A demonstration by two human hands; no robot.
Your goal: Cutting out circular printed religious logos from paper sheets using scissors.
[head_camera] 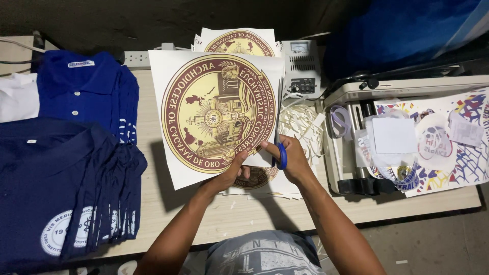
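Observation:
My left hand [233, 172] pinches the lower right edge of a white sheet [168, 153] printed with a large round maroon-and-gold seal, lifted above the table. My right hand [291, 159] grips blue-handled scissors [280, 147], blades pointing up along the sheet's right edge beside the seal. More sheets with the same seal [239, 43] lie underneath and behind.
Stacks of folded navy and blue polo shirts [76, 168] fill the left of the wooden table [239, 214]. White paper trimmings [300, 125] lie by a small grey power unit [300, 69]. A cutting machine [356, 97] with colourful prints [458, 147] stands at right.

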